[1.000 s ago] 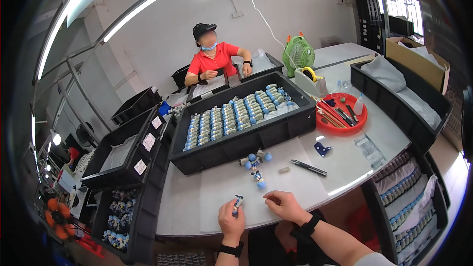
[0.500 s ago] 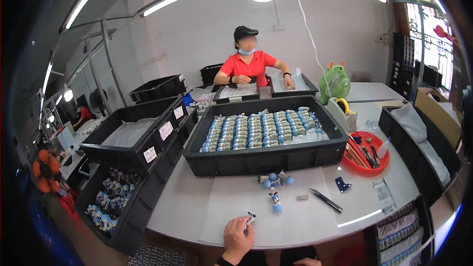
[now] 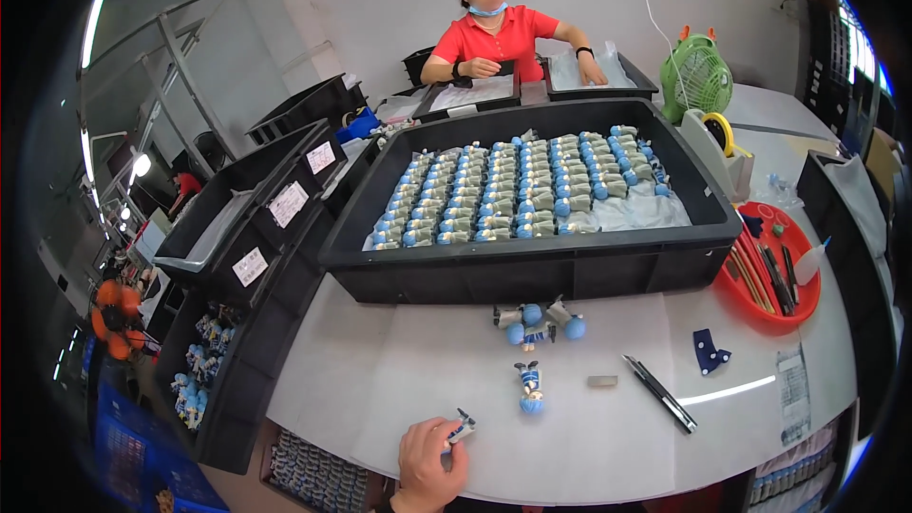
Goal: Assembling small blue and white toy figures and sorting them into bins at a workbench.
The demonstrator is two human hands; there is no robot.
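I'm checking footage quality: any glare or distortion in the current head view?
Head view: a white glare streak crosses the glossy off-white tabletop beside the slim black pen-like tool; the tabletop's near edge looks fisheye-bowed; corners fall black.

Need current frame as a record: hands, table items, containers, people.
left hand: holding small figurine
right hand: not in view
table: lone blue-topped figurine, figurine cluster, grey block, black pen-like tool, dark blue piece
large black tray: rows of grey-and-blue figurines
red bowl: assorted tools
co-worker: across table, red shirt
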